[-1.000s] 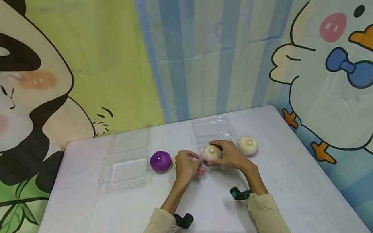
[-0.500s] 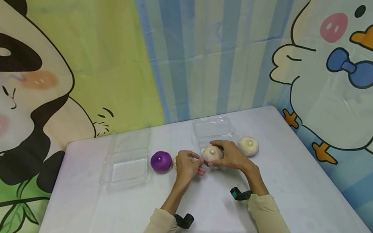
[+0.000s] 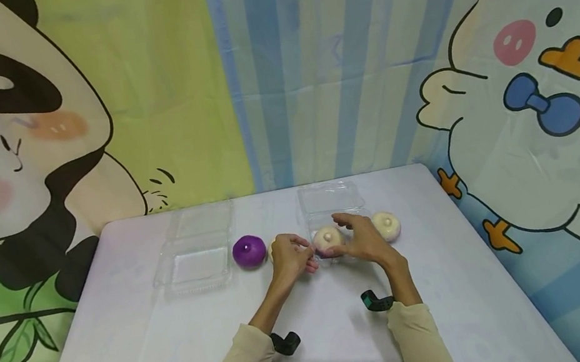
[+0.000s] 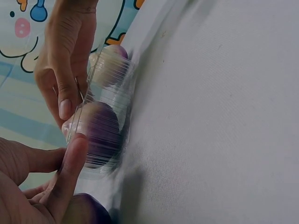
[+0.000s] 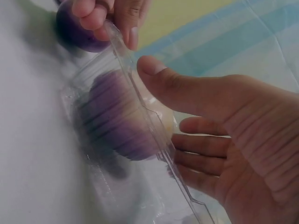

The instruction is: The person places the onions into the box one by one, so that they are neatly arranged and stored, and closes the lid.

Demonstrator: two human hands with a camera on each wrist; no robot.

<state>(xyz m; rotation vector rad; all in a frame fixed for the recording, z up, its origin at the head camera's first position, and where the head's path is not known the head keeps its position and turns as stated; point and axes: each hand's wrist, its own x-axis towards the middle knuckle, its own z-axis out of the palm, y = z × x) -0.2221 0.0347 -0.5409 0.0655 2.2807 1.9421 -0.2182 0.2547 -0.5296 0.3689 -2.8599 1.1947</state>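
My right hand [image 3: 366, 241] stands with thumb and fingers apart, clamped on nothing. Immediately to its left, within the spread, sits the white-and-purple onion [image 3: 327, 238], inside the clear box [image 4: 119, 95]. It is roughly round, without a marked long axis; its stub points upward. The right is the nearer hand; whether its thumb touches the onion, I cannot confirm. My left hand [image 3: 289, 258] pinches the box at its left end. The onion occupies that end; the box's length runs rightward, under my right hand. Overhead, my thumb overlaps the onion's edge; the right wrist view shows the thumb above the rim and the left-hand pinch at the corner. Outward: a pale onion [image 3: 387, 226] right, a purple onion [image 3: 248, 251] left, then a second open box [image 3: 201, 266].
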